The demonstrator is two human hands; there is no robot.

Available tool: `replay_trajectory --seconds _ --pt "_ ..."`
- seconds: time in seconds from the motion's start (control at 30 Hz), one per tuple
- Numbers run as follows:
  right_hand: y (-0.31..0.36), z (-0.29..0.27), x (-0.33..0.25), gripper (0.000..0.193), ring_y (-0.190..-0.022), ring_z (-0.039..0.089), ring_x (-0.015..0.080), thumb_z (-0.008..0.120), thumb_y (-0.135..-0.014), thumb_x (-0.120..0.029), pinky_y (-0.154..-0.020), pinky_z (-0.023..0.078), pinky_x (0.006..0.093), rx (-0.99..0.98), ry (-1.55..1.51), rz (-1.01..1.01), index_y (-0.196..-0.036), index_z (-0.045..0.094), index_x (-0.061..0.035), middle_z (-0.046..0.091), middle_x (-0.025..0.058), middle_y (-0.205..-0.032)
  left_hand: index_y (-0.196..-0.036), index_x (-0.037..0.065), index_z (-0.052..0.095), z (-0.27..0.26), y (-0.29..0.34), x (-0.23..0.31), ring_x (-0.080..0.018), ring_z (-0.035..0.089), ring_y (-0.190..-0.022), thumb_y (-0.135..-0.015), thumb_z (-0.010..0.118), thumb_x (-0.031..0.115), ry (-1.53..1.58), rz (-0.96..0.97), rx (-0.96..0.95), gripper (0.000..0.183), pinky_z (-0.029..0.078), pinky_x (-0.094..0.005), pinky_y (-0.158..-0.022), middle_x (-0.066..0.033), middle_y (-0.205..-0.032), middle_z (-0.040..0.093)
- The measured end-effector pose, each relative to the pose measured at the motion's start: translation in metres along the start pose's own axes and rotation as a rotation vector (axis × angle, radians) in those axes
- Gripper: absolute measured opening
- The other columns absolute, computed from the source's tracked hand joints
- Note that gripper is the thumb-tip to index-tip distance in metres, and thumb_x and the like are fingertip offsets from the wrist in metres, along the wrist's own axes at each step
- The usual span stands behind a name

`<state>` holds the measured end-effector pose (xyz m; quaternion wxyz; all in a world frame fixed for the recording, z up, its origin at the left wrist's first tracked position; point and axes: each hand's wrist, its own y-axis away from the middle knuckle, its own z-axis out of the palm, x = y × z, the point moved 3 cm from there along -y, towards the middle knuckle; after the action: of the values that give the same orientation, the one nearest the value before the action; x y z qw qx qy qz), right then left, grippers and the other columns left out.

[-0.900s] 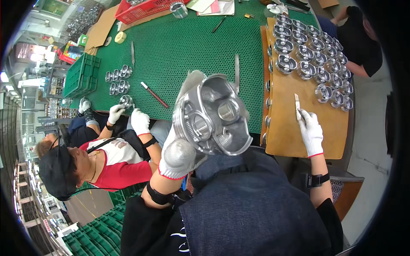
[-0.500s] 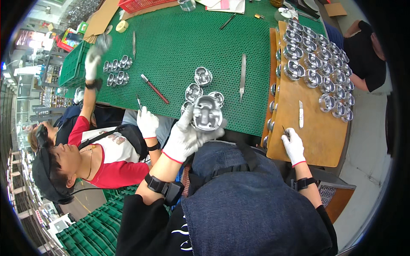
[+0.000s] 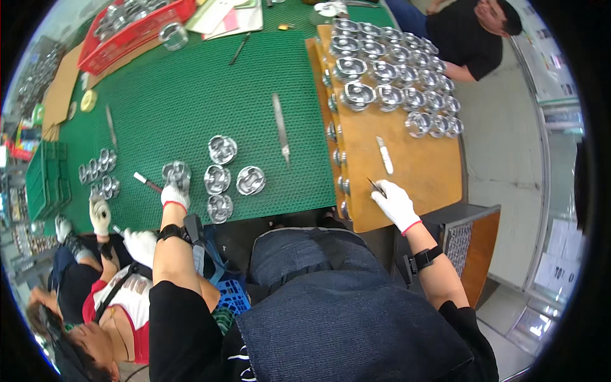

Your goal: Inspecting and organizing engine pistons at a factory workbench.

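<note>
My gloved left hand [image 3: 175, 196] is stretched out to the left over the green mat, its fingers closed on the near side of a silver metal piston [image 3: 176, 172]. Whether that piston rests on the mat, I cannot tell. Just right of it stand several more pistons, among them a far one [image 3: 223, 149] and one to the right [image 3: 251, 181]. My gloved right hand [image 3: 394, 205] pinches a thin dark pointed tool [image 3: 376, 186] above the near part of a brown board [image 3: 420, 184]. A white marker-like tube [image 3: 384, 155] lies on the board beyond that hand.
Rows of pistons [image 3: 384, 71] cover the board's far part. A flat file [image 3: 280, 130] and a dark red pen [image 3: 147, 182] lie on the green mat [image 3: 184, 102]. A co-worker's gloved hand [image 3: 140, 245] is close on the left. A red crate [image 3: 137, 38] sits at the far left.
My view has swung rightward. My left hand has carried the piston from in front of my body out to the left, beside the group. My right hand still pinches the tool over the board.
</note>
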<state>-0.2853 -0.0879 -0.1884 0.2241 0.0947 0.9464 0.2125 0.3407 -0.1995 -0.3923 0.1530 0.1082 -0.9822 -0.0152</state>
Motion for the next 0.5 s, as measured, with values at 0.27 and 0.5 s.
replay_trajectory --seconds 0.27,0.5 --pt "-0.085 -0.062 0.012 0.037 -0.095 0.06 0.0359 0.056 -0.087 -0.028 -0.082 0.048 0.0444 0.358 -0.007 -0.181 -0.121 0.055 -0.0143 0.061 0.0164 -0.103 -0.138 0.004 0.038 -0.057 0.072 0.129 -0.0144 0.05 -0.08 -0.094 0.051 0.014 1.276 -0.579 0.037 0.047 0.052 -0.0319 -0.075 -0.0045 -0.096 0.047" --pt "-0.183 -0.068 0.019 0.033 -0.093 0.06 0.0398 0.053 -0.088 -0.022 -0.082 0.047 0.0486 0.324 0.189 -0.15 -0.116 0.054 -0.0044 0.064 0.0233 -0.095 -0.135 -0.003 0.04 -0.148 0.193 0.253 -0.0199 0.054 -0.108 -0.092 0.061 0.026 1.361 -0.333 -0.193 0.055 0.049 -0.0311 -0.086 -0.0129 -0.124 0.051"
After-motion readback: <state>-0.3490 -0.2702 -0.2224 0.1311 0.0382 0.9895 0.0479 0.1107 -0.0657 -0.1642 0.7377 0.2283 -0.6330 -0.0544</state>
